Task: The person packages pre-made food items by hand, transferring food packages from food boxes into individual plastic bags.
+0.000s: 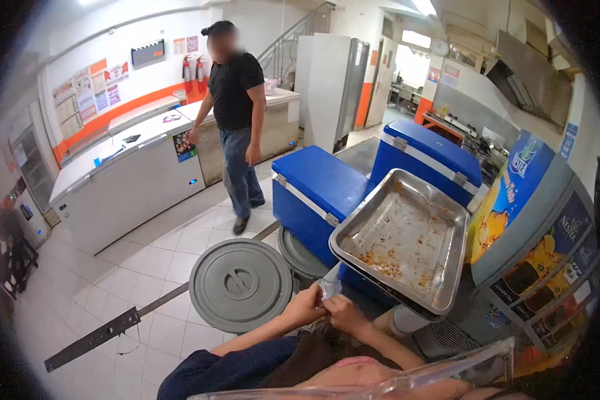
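Held up in front of my body is a small clear plastic bag [329, 288], pinched between both hands. My left hand [305, 305] has its fingers closed at the bag's left lower edge. Close beside it, my right hand [345, 313] is closed on the lower right part, the fingertips of the two hands almost meeting. Just beyond and to the right of my hands lies a large steel tray [407, 233] with scattered orange-brown food crumbs on its bottom. Grey round lids cover the bins nearby; the nearer lid [241, 283] is left of my hands.
Blue cooler boxes [323, 183] stand behind and under the tray. A Nestea drink machine [513, 193] is at the right. A person in a black shirt [237, 100] stands beside white chest freezers [133, 180]. A dark slotted strip [90, 339] crosses the tiled floor.
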### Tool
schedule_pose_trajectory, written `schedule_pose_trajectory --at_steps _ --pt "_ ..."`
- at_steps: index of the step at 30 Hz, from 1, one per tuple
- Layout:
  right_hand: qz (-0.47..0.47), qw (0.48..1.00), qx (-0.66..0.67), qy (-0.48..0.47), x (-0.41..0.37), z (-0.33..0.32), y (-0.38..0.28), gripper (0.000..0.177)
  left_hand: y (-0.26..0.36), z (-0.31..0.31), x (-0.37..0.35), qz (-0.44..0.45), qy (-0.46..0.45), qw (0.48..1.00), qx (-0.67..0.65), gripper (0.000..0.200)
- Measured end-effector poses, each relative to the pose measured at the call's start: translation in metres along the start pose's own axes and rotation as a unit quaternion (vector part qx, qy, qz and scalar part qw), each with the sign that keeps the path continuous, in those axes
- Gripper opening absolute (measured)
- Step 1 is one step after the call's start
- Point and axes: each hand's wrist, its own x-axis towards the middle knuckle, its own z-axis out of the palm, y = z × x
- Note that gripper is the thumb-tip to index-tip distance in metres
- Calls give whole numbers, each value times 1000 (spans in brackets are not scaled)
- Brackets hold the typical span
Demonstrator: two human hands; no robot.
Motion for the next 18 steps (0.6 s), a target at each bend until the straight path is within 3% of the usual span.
schedule_pose_trajectory --at_steps 5,7,8,10,14,16,18 --pt "4 997 57 48 2 -4 -2 11 -2 -3 -3 77 58 993 62 33" --pt "74 971 166 153 -5 1 -5 16 0 -2 -4 86 69 992 63 33" --pt "71 972 167 147 -12 11 -2 16 1 -1 -5 97 72 991 64 34" --pt "223 872 393 186 -28 34 10 16 1 3 -7 60 66 996 10 34" --pt "242 889 351 165 -32 23 7 16 -11 6 -2 -39 38 995 -86 35" --pt "124 980 135 78 -12 -15 -14 19 -2 3 0 -56 35 994 -83 35" --pt "85 991 77 72 -5 -22 -16 21 3 5 0 -50 36 996 -71 36"
